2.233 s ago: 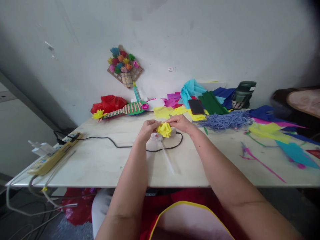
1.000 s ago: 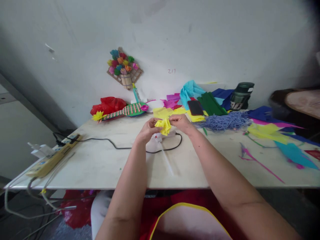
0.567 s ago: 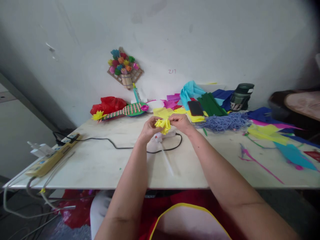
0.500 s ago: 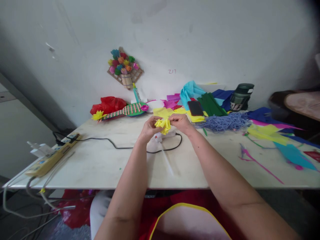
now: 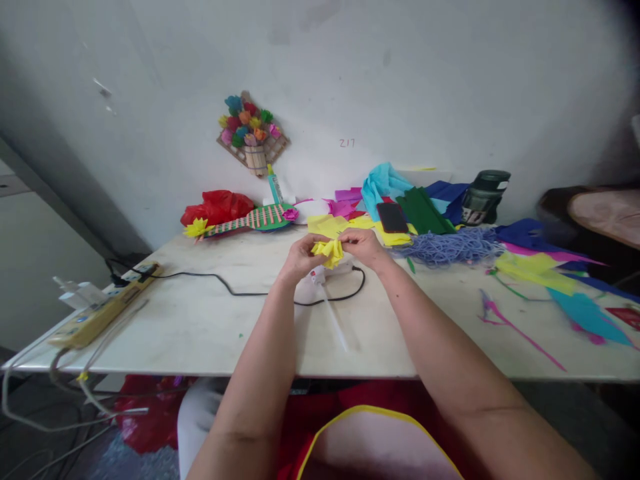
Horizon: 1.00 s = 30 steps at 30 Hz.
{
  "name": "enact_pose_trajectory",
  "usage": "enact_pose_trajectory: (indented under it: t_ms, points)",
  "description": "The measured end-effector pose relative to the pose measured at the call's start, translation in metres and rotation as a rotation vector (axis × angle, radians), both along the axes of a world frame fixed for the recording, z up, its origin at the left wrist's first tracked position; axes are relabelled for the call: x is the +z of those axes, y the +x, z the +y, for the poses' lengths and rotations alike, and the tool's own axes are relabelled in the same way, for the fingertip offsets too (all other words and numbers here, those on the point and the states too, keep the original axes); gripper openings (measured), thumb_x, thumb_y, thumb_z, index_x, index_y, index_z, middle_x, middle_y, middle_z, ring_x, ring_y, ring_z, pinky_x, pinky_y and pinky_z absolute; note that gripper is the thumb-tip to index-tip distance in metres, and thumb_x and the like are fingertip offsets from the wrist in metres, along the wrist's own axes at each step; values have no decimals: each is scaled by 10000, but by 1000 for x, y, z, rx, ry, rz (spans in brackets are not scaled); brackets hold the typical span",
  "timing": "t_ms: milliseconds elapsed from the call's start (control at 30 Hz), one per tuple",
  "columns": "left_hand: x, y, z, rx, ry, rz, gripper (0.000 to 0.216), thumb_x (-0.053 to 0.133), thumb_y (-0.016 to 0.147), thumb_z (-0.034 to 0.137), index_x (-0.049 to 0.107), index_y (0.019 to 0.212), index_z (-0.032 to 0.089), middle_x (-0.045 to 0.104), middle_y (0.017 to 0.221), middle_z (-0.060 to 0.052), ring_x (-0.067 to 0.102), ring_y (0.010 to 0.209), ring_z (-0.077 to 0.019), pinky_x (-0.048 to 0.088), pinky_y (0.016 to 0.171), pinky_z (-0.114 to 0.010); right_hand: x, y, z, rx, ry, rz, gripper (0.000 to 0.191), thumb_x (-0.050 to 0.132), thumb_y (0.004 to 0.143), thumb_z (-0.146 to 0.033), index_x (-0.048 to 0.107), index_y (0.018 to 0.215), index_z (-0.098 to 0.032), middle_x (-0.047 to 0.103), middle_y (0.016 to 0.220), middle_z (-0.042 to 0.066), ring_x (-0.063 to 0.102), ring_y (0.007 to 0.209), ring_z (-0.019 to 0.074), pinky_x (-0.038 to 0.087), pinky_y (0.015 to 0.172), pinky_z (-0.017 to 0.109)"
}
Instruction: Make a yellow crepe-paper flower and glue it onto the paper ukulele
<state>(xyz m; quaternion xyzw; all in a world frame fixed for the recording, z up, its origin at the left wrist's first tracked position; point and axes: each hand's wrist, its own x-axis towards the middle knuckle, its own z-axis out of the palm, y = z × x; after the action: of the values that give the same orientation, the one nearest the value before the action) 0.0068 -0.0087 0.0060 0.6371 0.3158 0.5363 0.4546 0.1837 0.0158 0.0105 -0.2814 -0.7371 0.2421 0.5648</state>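
Between my two hands, above the middle of the table, is a yellow crepe-paper flower with ruffled petals. My left hand grips its left side, fingers closed. On its right edge, the fingers of my right hand pinch the paper. Just below the flower lies a white glue gun, partly hidden by my hands and the petals. A clear glue stick points from it toward me. The gun's black cord runs left across the table.
A yellow power strip lies along the left edge. Behind my hands are a green paper lute, a phone and coloured crepe paper. To the right lie a heap of bluish cord, a dark bottle and paper scraps.
The view has shifted very slightly. Both hands stay on the yellow flower, whose petals have turned a little between the fingers.
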Motion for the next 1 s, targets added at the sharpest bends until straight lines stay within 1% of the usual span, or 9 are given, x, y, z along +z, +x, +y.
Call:
enact_pose_trajectory:
  t_ms: [200,400,467,567,667,767,867,1000]
  points:
    - [0,0,-2,18,9,49,393,700,537,166,612,920,148,639,803,-14,593,658,-128,474,616,-245,-1,3,0,-46,-54,-44,75,649,626,-210,707,666,-184,676,662,12,583,635,127,453,614,249]
    - [-1,0,0,28,40,59,393,693,536,169,614,920,149,636,813,-15,587,663,-127,469,608,-238,0,8,-2,-25,-102,-53,113,662,635,-274,721,677,-187,696,689,19,602,647,138,468,627,258]
    - [0,-1,0,35,34,54,396,693,534,175,614,921,150,640,837,-20,589,672,-127,472,609,-237,0,9,-3,-22,-132,-61,132,671,631,-291,724,689,-185,696,690,20,594,633,136,462,609,256]
    - [0,-1,-1,39,33,28,399,698,534,182,613,923,151,648,879,-31,598,706,-134,477,627,-238,2,12,-6,-24,-191,-94,184,666,648,-334,720,715,-172,668,636,12,540,554,113,424,543,242]
    - [1,-2,-1,45,41,13,396,704,538,187,615,923,150,656,913,-44,607,734,-145,481,642,-245,4,17,-7,-43,-231,-162,256,645,689,-408,689,668,-157,591,546,-13,440,479,83,351,479,229]
    - [0,-2,0,51,48,9,404,703,542,191,616,935,154,662,923,-49,612,748,-152,483,650,-252,3,24,-5,-52,-236,-247,358,613,724,-487,633,592,-154,524,510,-27,382,465,72,306,460,224]
    - [0,-3,1,56,57,9,414,692,549,183,613,955,157,664,923,-47,613,768,-154,482,661,-250,3,31,-2,-38,-269,-302,402,590,731,-527,604,580,-155,523,527,-25,386,472,74,305,467,224]
    - [-1,-4,1,92,87,50,392,676,549,163,618,936,159,662,921,-45,610,782,-156,478,662,-243,4,37,-2,-44,-316,-313,387,607,708,-513,585,564,-155,516,518,-26,408,496,82,316,495,226]
